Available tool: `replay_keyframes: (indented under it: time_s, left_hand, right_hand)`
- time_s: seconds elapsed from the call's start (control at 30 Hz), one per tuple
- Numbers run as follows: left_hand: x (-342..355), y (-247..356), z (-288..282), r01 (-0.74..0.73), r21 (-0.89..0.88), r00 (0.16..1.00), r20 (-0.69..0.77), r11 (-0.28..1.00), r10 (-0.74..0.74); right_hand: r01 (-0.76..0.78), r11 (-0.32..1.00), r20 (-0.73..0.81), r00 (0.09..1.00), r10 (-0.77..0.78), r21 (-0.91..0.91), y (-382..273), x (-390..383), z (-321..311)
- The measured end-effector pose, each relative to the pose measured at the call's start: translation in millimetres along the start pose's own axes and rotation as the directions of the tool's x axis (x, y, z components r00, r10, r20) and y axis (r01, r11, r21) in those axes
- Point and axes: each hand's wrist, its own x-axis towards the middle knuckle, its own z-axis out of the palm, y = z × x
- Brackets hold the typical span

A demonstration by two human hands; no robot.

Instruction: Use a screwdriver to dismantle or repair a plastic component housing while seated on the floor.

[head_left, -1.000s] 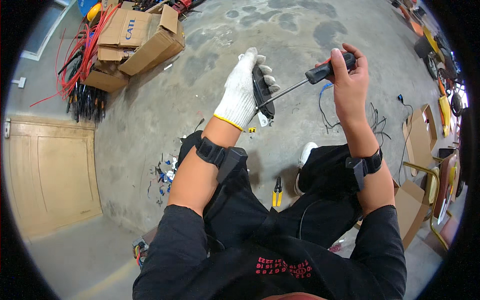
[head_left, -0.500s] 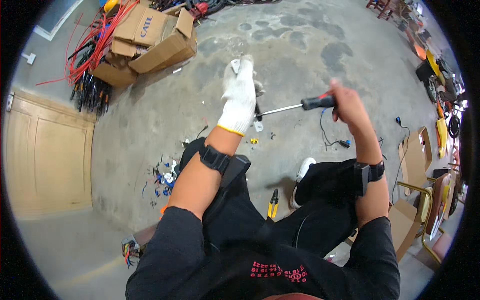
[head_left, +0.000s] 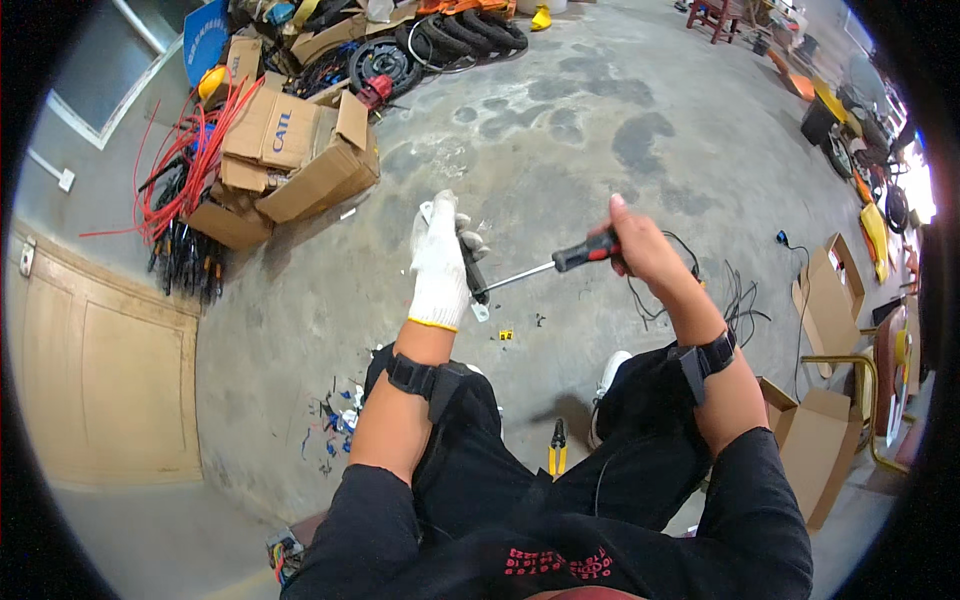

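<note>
My left hand (head_left: 437,265), in a white knit glove with a yellow cuff edge, is closed around a dark, narrow part (head_left: 474,272). A pale flat tab (head_left: 481,313) sticks out at the part's lower end. My bare right hand (head_left: 642,248) grips a screwdriver (head_left: 584,251) by its black and red handle, thumb pointing up. Its thin metal shaft slants down to the left, and the tip meets the dark part near its lower end. Whether a screw sits there is too small to tell. The glove hides most of the part.
Yellow-handled pliers (head_left: 557,450) lie on the floor between my legs. A small yellow piece (head_left: 506,335) and scattered scraps (head_left: 340,420) lie nearby. Black cables (head_left: 740,305) are at right, beside open cardboard boxes (head_left: 815,440). Cartons (head_left: 300,145), red tubing (head_left: 160,205) and tyres (head_left: 470,40) stand far left.
Both hands sit lower and further left in the picture, partly because the view has tilted up. The screwdriver slants more steeply, and its tip remains at the dark part.
</note>
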Motion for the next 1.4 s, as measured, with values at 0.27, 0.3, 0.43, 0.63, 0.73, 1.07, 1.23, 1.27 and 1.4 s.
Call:
replay_keyframes:
  time_s: [0.27, 0.3, 0.43, 0.63, 0.73, 1.07, 1.23, 1.27, 1.4]
  left_hand:
    - [-3.7, 3.0, 0.5, -0.101, 0.108, 0.995, -0.013, 0.989, 0.103]
    - [-3.0, 4.3, 0.6, -0.101, 0.110, 0.995, -0.008, 0.989, 0.102]
    - [-0.8, 1.0, 2.4, -0.089, 0.123, 0.996, 0.003, 0.988, 0.089]
    - [-1.9, 2.8, 0.1, -0.020, 0.076, 1.000, 0.010, 0.997, 0.019]
    - [-3.4, 3.4, 4.3, -0.082, 0.099, 0.997, -0.004, 0.992, 0.082]
    - [-6.5, 3.2, -3.1, -0.112, 0.119, 0.994, 0.019, 0.987, 0.110]
    - [4.5, 2.2, -6.2, -0.123, 0.040, 0.992, 0.002, 0.992, 0.123]
    - [4.8, 0.9, -7.3, -0.109, 0.051, 0.994, -0.009, 0.993, 0.110]
    - [6.4, 3.3, -7.7, -0.064, 0.026, 0.998, -0.029, 0.998, 0.064]
  right_hand:
    - [0.557, 0.825, -0.112, 0.818, -0.564, -0.092, 2.3, -19.2, 21.2]
    - [0.684, 0.729, -0.155, 0.723, -0.674, 0.022, 0.7, -20.1, 23.7]
    - [0.312, 0.947, -0.062, 0.949, -0.308, 0.073, -7.7, -6.1, 5.3]
    - [0.297, 0.942, -0.128, 0.940, -0.317, -0.153, 9.5, -10.1, 12.4]
    - [0.687, 0.727, -0.167, 0.715, -0.679, -0.013, 0.6, -21.3, 18.2]
    - [-0.121, 0.917, 0.045, 0.988, 0.149, -0.381, -1.8, -7.7, 9.5]
    - [0.570, 0.821, 0.059, 0.820, -0.569, -0.011, -0.3, -27.5, 7.4]
    - [0.579, 0.815, 0.077, 0.812, -0.579, 0.021, -0.1, -26.4, 6.7]
    - [-0.089, 0.987, 0.032, 0.995, 0.094, -0.133, -10.3, -14.6, 7.3]
